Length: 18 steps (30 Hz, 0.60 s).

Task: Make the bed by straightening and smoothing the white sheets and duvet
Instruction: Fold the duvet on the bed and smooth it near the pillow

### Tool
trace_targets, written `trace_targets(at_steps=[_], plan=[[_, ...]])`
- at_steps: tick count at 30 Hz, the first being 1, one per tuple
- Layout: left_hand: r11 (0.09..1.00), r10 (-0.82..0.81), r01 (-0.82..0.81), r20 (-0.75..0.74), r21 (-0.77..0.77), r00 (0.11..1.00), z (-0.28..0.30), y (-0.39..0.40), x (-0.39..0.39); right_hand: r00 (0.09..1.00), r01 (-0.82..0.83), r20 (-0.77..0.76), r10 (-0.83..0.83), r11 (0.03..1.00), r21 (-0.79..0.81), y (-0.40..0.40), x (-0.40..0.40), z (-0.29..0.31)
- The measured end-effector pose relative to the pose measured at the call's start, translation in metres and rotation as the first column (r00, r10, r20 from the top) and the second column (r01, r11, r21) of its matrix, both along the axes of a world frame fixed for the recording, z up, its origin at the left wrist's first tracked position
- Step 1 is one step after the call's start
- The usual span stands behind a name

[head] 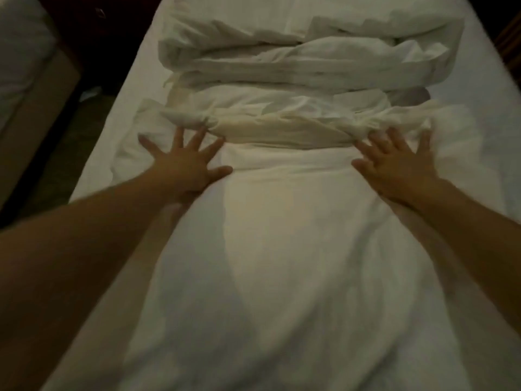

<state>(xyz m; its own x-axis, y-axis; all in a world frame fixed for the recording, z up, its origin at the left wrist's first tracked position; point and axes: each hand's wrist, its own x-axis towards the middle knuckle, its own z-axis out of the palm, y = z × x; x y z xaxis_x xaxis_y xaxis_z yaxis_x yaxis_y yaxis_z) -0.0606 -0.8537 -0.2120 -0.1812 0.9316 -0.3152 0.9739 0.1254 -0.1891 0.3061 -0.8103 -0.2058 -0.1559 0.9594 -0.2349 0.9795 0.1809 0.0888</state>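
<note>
head view: one bed (487,88) under a fitted white sheet (135,80), one white duvet (282,235) bunched in folds across its middle. two hands, left hand (183,162) and right hand (394,162), fingers spread flat, press the duvet, gripping nothing. no writing readable.

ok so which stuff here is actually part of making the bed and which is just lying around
Part of the job:
- duvet, bunched in folds across the middle
- fitted sheet on the mattress
- left hand and right hand, both spread flat on the duvet, nothing in either grip

Just there:
- second bed at far left
- dark floor between the beds
</note>
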Motion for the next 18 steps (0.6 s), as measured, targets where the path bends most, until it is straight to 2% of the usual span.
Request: trace_targets(at_steps=[2, 4, 5, 6, 7, 8, 9, 10, 11, 12, 14, 15, 16, 18], plan=[[1.0, -0.008, 0.008, -0.056, -0.001, 0.998, 0.016, -0.003, -0.001, 1.0, 0.012, 0.017, -0.012, 1.0, 0.016, -0.005, -0.012, 0.014], [0.994, 0.019, -0.022, 0.028, 0.109, 0.999, 0.035, -0.022, 0.022, 0.977, 0.034, -0.211, -0.015, 0.995, 0.091, -0.025, -0.037, 0.041], [0.977, -0.01, -0.015, 0.116, 0.214, 0.993, 0.043, -0.037, 0.036, 0.937, 0.003, -0.343, 0.063, 0.982, 0.188, -0.042, -0.053, 0.054], [0.944, -0.082, 0.007, 0.214, 0.329, 0.973, 0.048, -0.057, 0.049, 0.893, -0.074, -0.403, 0.203, 0.947, 0.312, -0.062, -0.066, 0.061], [0.92, -0.156, 0.033, 0.287, 0.391, 0.945, 0.047, -0.081, 0.058, 0.862, -0.169, -0.377, 0.337, 0.895, 0.413, -0.082, -0.073, 0.062], [0.921, -0.187, 0.059, 0.305, 0.385, 0.934, 0.042, -0.106, 0.059, 0.861, -0.29, -0.265, 0.434, 0.847, 0.445, -0.097, -0.069, 0.055], [0.947, -0.158, 0.059, 0.3, 0.315, 0.941, 0.032, -0.125, 0.046, 0.898, -0.35, -0.154, 0.412, 0.881, 0.318, -0.107, -0.053, 0.047], [0.986, -0.048, 0.0, 0.275, 0.169, 0.96, 0.021, -0.14, 0.021, 0.953, -0.293, -0.045, 0.3, 0.949, 0.12, -0.115, -0.026, 0.039], [0.99, 0.125, -0.138, 0.263, 0.031, 0.957, 0.01, -0.151, -0.01, 0.981, -0.18, 0.068, 0.181, 0.983, -0.019, -0.118, 0.009, 0.027], [0.948, 0.317, -0.306, 0.293, -0.082, 0.902, 0.002, -0.153, -0.045, 0.989, -0.06, 0.132, 0.069, 0.995, -0.074, -0.116, 0.04, 0.019], [0.887, 0.454, -0.416, 0.203, -0.202, 0.868, 0.006, -0.146, -0.086, 0.987, 0.081, 0.147, -0.062, 0.989, -0.123, -0.105, 0.065, 0.021], [0.895, 0.424, -0.39, 0.143, -0.214, 0.894, 0.013, -0.147, -0.091, 0.989, 0.11, 0.112, -0.097, 0.988, -0.11, -0.104, 0.062, 0.027], [0.919, 0.386, -0.364, 0.155, -0.15, 0.91, 0.021, -0.15, -0.081, 0.992, 0.116, 0.059, -0.112, 0.99, -0.077, -0.107, 0.048, 0.037], [0.942, 0.289, -0.324, 0.272, 0.092, 0.918, 0.04, -0.164, -0.034, 0.973, 0.147, -0.184, -0.137, 0.988, 0.042, -0.127, -0.001, 0.055]])
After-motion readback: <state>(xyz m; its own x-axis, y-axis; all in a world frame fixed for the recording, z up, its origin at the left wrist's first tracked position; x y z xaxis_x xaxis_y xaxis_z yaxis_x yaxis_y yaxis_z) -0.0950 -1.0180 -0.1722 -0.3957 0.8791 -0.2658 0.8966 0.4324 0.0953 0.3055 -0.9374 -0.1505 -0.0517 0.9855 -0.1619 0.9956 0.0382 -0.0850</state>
